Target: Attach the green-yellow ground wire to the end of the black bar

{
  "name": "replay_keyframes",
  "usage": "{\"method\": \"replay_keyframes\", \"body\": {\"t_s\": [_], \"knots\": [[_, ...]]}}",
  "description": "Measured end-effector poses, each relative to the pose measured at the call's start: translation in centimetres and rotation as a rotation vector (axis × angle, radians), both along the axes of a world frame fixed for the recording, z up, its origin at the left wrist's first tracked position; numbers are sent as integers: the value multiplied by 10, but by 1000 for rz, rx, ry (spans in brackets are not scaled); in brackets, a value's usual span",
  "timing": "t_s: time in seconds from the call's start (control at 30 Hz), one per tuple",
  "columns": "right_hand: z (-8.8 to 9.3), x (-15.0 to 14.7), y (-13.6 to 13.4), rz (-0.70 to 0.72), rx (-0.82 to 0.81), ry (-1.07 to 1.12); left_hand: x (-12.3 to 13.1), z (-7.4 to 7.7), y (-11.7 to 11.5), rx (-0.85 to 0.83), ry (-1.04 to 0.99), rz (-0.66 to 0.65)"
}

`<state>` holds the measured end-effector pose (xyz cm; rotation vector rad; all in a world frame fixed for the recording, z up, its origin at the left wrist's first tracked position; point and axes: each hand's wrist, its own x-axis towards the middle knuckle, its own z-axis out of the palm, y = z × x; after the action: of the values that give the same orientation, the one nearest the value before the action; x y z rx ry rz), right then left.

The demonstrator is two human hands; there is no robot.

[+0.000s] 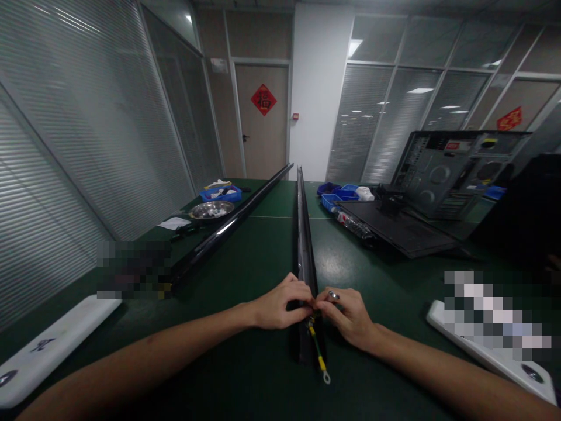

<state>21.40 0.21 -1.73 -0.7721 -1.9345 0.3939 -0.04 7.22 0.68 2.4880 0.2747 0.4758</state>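
Note:
A long dark metal rail (307, 251) runs away from me along the table. Over its near end, my left hand (283, 303) and my right hand (348, 316) meet with fingertips pinched together. Between them a short yellow-green wire (318, 348) with a ring terminal at its free end hangs toward me. Its upper end disappears beneath the fingers, at a small brass-coloured part I cannot make out. A ring sits on a finger of my right hand. What exactly each pinch holds is hidden.
Another dark rail (232, 221) lies to the left. Past it are a metal bowl (212, 210) and a blue tray (221, 193). Blue bins (332, 202), a black panel (397, 228) and an opened computer case (447, 175) stand right. White objects (56, 351) flank my arms.

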Motion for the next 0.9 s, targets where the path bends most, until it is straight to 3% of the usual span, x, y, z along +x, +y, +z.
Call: {"method": "replay_keyframes", "body": {"t_s": [0.5,0.9], "knots": [[0,-2,-1,-25,2,-13,-1,-1,1,30,14,-9],[4,0,0,70,-54,-26,-2,-2,1,34,24,-16]]}}
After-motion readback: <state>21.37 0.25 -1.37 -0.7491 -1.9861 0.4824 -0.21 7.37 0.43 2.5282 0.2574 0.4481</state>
